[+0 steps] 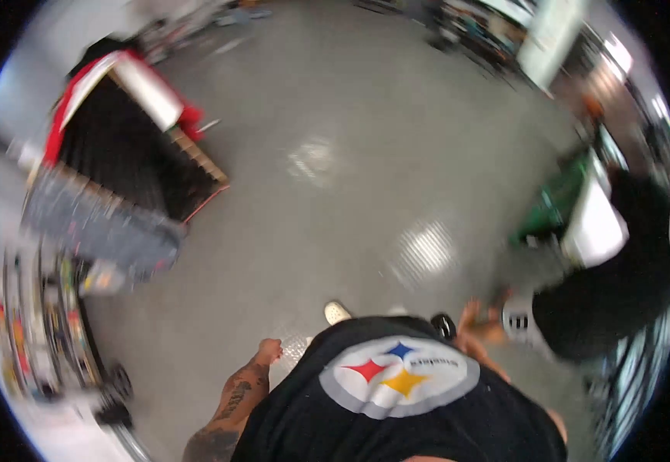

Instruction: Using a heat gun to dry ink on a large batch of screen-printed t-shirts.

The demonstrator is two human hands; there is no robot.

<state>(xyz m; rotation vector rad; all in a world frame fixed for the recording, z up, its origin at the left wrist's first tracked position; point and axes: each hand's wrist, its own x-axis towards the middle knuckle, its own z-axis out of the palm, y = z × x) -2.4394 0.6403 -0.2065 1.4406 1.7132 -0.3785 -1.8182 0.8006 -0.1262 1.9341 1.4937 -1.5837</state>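
My left hand (pixel 271 351) hangs low beside my black shirt (pixel 289 408), over the grey floor (pixel 296 215). It looks loosely curled, and its fingers are too small and blurred to make out; no held thing shows. On the other side, my right hand (pixel 469 331) is partly hidden past the shirt's edge and blends with the bare skin of a person close by. A small black rounded object (pixel 443 325) shows right beside it; whether I hold it cannot be told. A cream clog (pixel 336 312) peeks out ahead of the shirt.
A person in black (pixel 619 285) stands close at my right, near a green bin (pixel 558 200) and a white panel (pixel 596 223). At left are a dark-lined open box with red cloth (pixel 131 142), a grey padded piece (pixel 100 223) and a stocked wheeled rack (pixel 42 323).
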